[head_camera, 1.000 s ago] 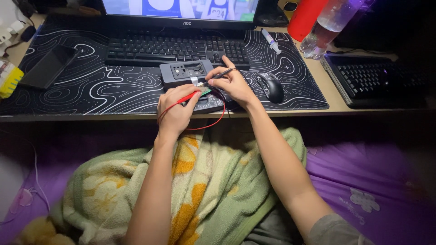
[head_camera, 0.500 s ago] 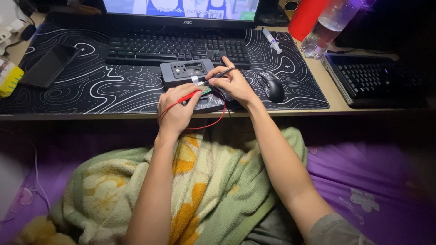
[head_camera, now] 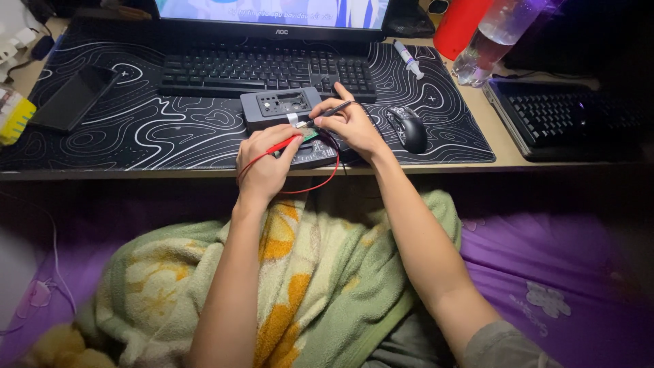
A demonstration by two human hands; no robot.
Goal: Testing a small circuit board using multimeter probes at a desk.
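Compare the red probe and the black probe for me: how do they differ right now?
The red probe is in the left hand; the black probe is in the right hand. The red probe comes in from the left, the black probe from the right. A red lead loops below the red probe; the black probe's lead is hard to make out. Both tips meet over the small green board.

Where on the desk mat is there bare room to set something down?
Bare mat lies between the phone, the keyboard and the grey box. A smaller patch sits right of the mouse. It is crowded around the left hand and right hand, with probes and red wire.
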